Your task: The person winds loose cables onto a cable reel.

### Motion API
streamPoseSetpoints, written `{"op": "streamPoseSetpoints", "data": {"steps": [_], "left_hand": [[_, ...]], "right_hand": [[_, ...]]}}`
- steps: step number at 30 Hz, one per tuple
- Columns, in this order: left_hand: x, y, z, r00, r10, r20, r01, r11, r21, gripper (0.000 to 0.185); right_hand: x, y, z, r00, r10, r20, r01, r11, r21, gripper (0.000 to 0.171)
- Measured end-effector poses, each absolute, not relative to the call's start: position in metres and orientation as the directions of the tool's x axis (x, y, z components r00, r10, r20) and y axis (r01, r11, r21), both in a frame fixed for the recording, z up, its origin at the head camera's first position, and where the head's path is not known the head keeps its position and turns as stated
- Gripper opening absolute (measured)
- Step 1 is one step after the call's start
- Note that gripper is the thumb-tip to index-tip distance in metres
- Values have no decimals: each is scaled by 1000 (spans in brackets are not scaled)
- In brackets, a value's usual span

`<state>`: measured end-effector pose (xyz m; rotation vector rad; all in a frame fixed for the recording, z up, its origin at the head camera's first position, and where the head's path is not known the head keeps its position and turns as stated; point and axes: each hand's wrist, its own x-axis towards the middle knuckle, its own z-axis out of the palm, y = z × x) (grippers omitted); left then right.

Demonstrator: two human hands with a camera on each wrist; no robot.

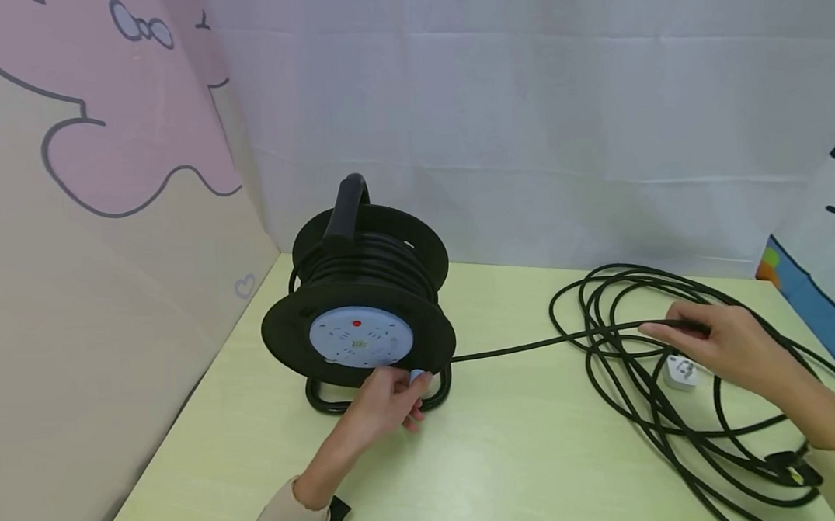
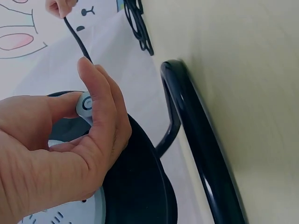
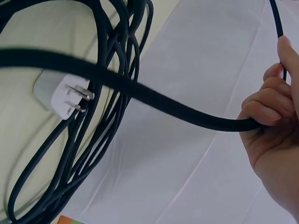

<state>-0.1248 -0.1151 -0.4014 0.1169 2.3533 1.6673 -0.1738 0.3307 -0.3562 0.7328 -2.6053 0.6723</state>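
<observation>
A black cable reel (image 1: 284, 340) stands on its tube frame, with a pale socket panel (image 1: 362, 356) on its front and black cord wound on the drum. At the lower rim of the front disc, my left hand (image 1: 382, 410) pinches a light grey crank knob (image 2: 84, 105) between thumb and fingers. Off to the right, my right hand (image 1: 736, 347) grips the black cord (image 1: 508, 350), fingers curled round it. That cord runs nearly straight from the reel to my right hand. Loose coils (image 3: 112, 112) lie under and around the right hand.
Among the coils rests a white plug (image 1: 680, 372), its prongs showing in the right wrist view. A black connector-like piece (image 1: 794, 469) lies near the right sleeve. White sheeting (image 1: 510, 132) rises behind the table (image 1: 510, 458), and a printed cartoon panel (image 1: 108, 227) stands at the left.
</observation>
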Motion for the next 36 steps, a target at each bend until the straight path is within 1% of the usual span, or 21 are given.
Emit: {"op": "streamPoseSetpoints", "data": {"steps": [5,9,12,14,16,19,21,27,30,36], "left_hand": [[-122,-124,-404,-961,210,-179,-100,338,936,35],[-120,-129,-407,-964,194,-182,-102,358,928,35],[-119,-133,-409,-967,176,-186,-107,383,917,36],[-118,-137,-410,-967,164,-193,-115,396,911,37],[-117,-143,-411,-967,153,-205,-128,406,905,37],[-116,-154,-413,-964,153,-216,-143,385,912,36],[-115,-161,-414,-963,159,-217,-147,363,920,35],[-112,-182,-417,-963,117,-244,-191,348,918,33],[-111,-189,-417,-962,93,-256,-211,338,917,32],[-110,-201,-416,-963,39,-267,-242,317,917,33]], "right_hand": [[-169,336,-356,-833,-393,389,-520,796,-310,30],[-167,346,-357,-859,-368,356,-474,833,-285,28],[-165,358,-358,-878,-349,329,-432,873,-226,26],[-163,367,-357,-890,-326,319,-391,905,-167,30],[-161,376,-357,-913,-285,291,-334,933,-133,34],[-157,385,-357,-945,-228,235,-263,956,-129,40],[-155,389,-358,-953,-214,214,-245,960,-133,40],[-150,388,-363,-951,-220,219,-257,953,-159,34],[-151,384,-366,-944,-245,222,-285,943,-173,31],[-157,372,-373,-910,-313,274,-371,907,-198,38]]}}
